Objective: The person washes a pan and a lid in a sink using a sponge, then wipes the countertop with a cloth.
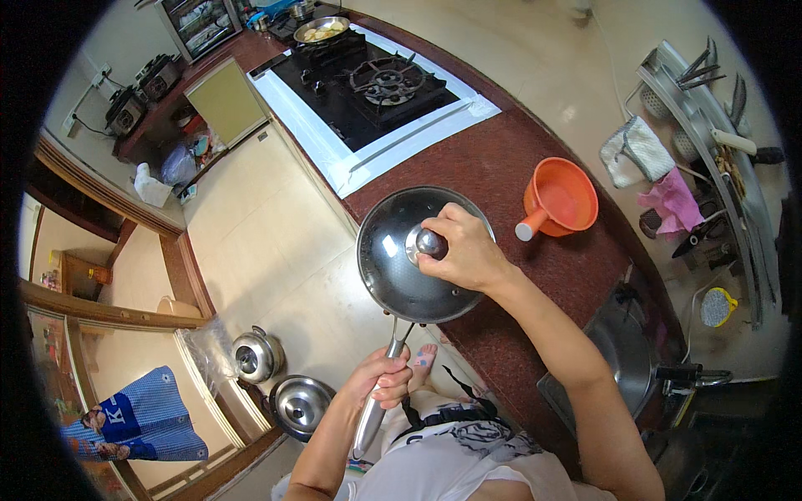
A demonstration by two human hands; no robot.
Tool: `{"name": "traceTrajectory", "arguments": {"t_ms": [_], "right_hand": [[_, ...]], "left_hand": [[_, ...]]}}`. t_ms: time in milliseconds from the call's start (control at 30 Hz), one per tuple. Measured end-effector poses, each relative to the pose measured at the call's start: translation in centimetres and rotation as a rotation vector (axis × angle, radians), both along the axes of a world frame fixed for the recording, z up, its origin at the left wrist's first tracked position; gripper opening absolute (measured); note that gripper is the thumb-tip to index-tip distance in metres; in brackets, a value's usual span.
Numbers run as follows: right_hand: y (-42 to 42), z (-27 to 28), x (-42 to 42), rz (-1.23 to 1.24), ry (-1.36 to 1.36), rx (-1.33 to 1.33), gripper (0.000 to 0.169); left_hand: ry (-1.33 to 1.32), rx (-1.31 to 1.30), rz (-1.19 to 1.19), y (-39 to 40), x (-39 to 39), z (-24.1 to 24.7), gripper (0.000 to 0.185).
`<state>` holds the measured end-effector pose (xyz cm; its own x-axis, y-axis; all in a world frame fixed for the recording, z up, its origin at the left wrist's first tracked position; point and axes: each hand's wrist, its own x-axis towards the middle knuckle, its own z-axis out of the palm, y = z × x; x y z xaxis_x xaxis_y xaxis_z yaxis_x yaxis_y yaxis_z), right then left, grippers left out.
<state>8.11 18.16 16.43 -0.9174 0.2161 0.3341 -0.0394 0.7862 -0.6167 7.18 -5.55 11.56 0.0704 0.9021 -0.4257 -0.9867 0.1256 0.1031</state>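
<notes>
My left hand (380, 379) is closed around the metal handle (371, 421) of a frying pan, held at the counter's edge and partly over the floor. A glass lid (391, 275) with a steel rim covers the pan. My right hand (460, 250) grips the round knob (431, 243) at the lid's centre. The pan's contents cannot be made out through the dark glass. Right of the pan, an orange plastic dipper (562, 197) stands on the dark red stone counter (413, 164).
Beyond the pan is a black gas hob (338, 103) with a bare burner (390, 81) and, farther off, a pan of sliced food (321, 30). A sink (620, 351) lies at the right, below a utensil rack (708, 144). Metal pots (301, 407) are at the lower left.
</notes>
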Motion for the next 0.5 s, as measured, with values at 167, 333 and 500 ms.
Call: {"name": "traceTrajectory", "arguments": {"t_ms": [167,333,500], "right_hand": [[0.7,0.0,0.4,-0.064,-0.113,-0.056,0.050],[1.6,0.5,5.4,-0.159,-0.057,-0.037,0.042],[1.8,-0.7,14.0,-0.288,-0.239,-0.327,0.022]], "left_hand": [[0.079,-0.029,-0.051,1.8,-1.4,-0.3,0.010],[0.133,0.074,-0.068,6.2,-5.1,-2.5,0.010],[0.086,0.190,-0.140,14.0,-9.8,-5.5,0.007]]}}
